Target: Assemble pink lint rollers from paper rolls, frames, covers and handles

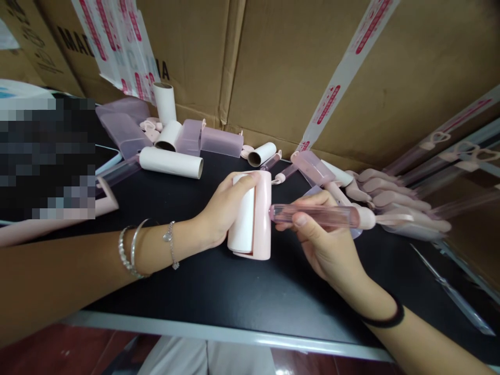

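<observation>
My left hand (224, 211) is closed around a lint roller head (262, 224), a pink shell with a white roll (242, 219) inside. The thumb presses on its upper edge. In my right hand (328, 242) lies a clear pink handle (318, 216) with a pale end cap and a strap loop (394, 220). The handle points left, and its narrow tip meets the side of the pink shell. Whether the tip is seated in the shell cannot be made out.
White paper rolls (172, 162) and translucent purple covers (222, 141) lie along the cardboard wall (297, 67). At right, several pink roller pieces (402, 200) are stacked. A thin pointed tool (449, 286) lies on the black table (219, 297) at right. Pixelation hides the far left.
</observation>
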The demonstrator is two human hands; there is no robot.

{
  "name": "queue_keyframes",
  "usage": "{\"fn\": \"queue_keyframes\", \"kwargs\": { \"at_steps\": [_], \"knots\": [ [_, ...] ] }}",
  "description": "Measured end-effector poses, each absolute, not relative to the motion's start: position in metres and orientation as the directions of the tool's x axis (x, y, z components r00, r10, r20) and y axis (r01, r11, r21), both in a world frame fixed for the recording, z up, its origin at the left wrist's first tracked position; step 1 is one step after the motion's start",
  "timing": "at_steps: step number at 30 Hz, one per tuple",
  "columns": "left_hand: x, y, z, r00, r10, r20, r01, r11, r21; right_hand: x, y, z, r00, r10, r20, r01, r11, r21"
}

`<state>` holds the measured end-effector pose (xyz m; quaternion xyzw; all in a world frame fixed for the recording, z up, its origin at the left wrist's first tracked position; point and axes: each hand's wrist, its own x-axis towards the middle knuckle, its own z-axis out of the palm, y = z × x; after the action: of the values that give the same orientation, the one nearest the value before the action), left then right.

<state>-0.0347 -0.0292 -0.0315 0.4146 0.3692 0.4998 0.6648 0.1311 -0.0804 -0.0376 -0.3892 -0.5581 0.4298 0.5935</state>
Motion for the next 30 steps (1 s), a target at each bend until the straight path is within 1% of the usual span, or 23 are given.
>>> {"fn": "queue_keyframes", "kwargs": {
  "at_steps": [1, 3, 5, 7, 8, 9, 10, 11, 12, 13, 14, 15, 16, 18, 20, 22, 23, 24, 25, 26, 27, 28, 30],
  "knots": [
    [-0.035, -0.026, -0.033, 0.232, 0.973, -0.015, -0.317, 0.09, 0.944, 0.131, -0.079, -0.035, 0.025, 0.935, 0.353, -0.085, 0.354, -0.931],
    [-0.039, -0.018, -0.034, 0.255, 0.955, 0.152, -0.19, -0.104, 0.976, 0.135, -0.076, -0.027, 0.097, 0.921, 0.377, -0.135, 0.388, -0.912],
    [-0.046, -0.01, -0.028, 0.303, 0.907, 0.294, -0.017, -0.303, 0.953, 0.142, -0.071, -0.019, 0.194, 0.913, 0.36, -0.211, 0.397, -0.893],
    [-0.058, 0.0, -0.015, 0.335, 0.87, 0.362, 0.221, -0.446, 0.867, 0.153, -0.065, -0.011, 0.271, 0.907, 0.323, -0.281, 0.395, -0.875],
    [-0.065, 0.006, -0.007, 0.332, 0.862, 0.383, 0.373, -0.493, 0.786, 0.158, -0.062, -0.008, 0.305, 0.901, 0.307, -0.312, 0.399, -0.862],
    [-0.074, 0.013, 0.0, 0.343, 0.855, 0.389, 0.557, -0.519, 0.649, 0.163, -0.06, -0.006, 0.339, 0.894, 0.291, -0.342, 0.406, -0.848],
    [-0.083, 0.021, 0.007, 0.354, 0.848, 0.395, 0.72, -0.516, 0.463, 0.166, -0.057, -0.004, 0.374, 0.888, 0.269, -0.371, 0.409, -0.834],
    [-0.092, 0.03, 0.011, 0.324, 0.848, 0.42, 0.834, -0.465, 0.296, 0.169, -0.055, -0.003, 0.408, 0.88, 0.241, -0.399, 0.41, -0.82],
    [-0.1, 0.04, 0.014, 0.276, 0.856, 0.438, 0.903, -0.387, 0.187, 0.17, -0.054, -0.003, 0.435, 0.876, 0.21, -0.423, 0.404, -0.811],
    [-0.108, 0.05, 0.014, 0.205, 0.881, 0.426, 0.951, -0.283, 0.128, 0.171, -0.053, -0.003, 0.45, 0.875, 0.178, -0.44, 0.391, -0.809],
    [-0.114, 0.06, 0.012, 0.153, 0.917, 0.368, 0.975, -0.201, 0.097, 0.17, -0.052, -0.004, 0.45, 0.88, 0.152, -0.451, 0.371, -0.812],
    [-0.118, 0.07, 0.009, 0.115, 0.939, 0.323, 0.984, -0.153, 0.094, 0.169, -0.052, -0.005, 0.436, 0.889, 0.137, -0.457, 0.35, -0.818],
    [-0.121, 0.079, 0.005, 0.072, 0.949, 0.306, 0.985, -0.116, 0.129, 0.168, -0.052, -0.006, 0.412, 0.902, 0.132, -0.456, 0.329, -0.827],
    [-0.124, 0.094, -0.002, -0.024, 0.948, 0.317, 0.953, -0.075, 0.294, 0.166, -0.052, -0.009, 0.349, 0.928, 0.129, -0.446, 0.286, -0.848],
    [-0.125, 0.103, -0.007, -0.073, 0.942, 0.329, 0.88, -0.095, 0.466, 0.164, -0.053, -0.011, 0.311, 0.943, 0.117, -0.435, 0.25, -0.865],
    [-0.129, 0.104, -0.007, -0.06, 0.943, 0.328, 0.796, -0.153, 0.585, 0.164, -0.053, -0.014, 0.309, 0.945, 0.104, -0.425, 0.235, -0.874],
    [-0.132, 0.101, -0.005, -0.035, 0.945, 0.325, 0.759, -0.187, 0.624, 0.164, -0.053, -0.016, 0.312, 0.944, 0.105, -0.421, 0.237, -0.875],
    [-0.135, 0.097, -0.002, -0.02, 0.936, 0.353, 0.72, -0.231, 0.654, 0.164, -0.052, -0.018, 0.314, 0.943, 0.112, -0.419, 0.244, -0.875],
    [-0.138, 0.091, 0.001, 0.043, 0.926, 0.375, 0.7, -0.295, 0.65, 0.163, -0.052, -0.019, 0.312, 0.942, 0.121, -0.414, 0.25, -0.875],
    [-0.14, 0.085, 0.006, 0.041, 0.908, 0.416, 0.672, -0.333, 0.661, 0.163, -0.052, -0.02, 0.306, 0.943, 0.129, -0.409, 0.252, -0.877],
    [-0.14, 0.078, 0.01, 0.022, 0.928, 0.371, 0.643, -0.298, 0.706, 0.162, -0.052, -0.021, 0.298, 0.945, 0.133, -0.406, 0.252, -0.878],
    [-0.137, 0.071, 0.014, -0.12, 0.901, 0.416, 0.588, -0.273, 0.761, 0.161, -0.052, -0.021, 0.291, 0.947, 0.133, -0.405, 0.248, -0.88],
    [-0.126, 0.057, 0.018, -0.144, 0.875, 0.462, 0.471, -0.351, 0.81, 0.158, -0.053, -0.021, 0.282, 0.952, 0.116, -0.416, 0.23, -0.88]
  ]
}}
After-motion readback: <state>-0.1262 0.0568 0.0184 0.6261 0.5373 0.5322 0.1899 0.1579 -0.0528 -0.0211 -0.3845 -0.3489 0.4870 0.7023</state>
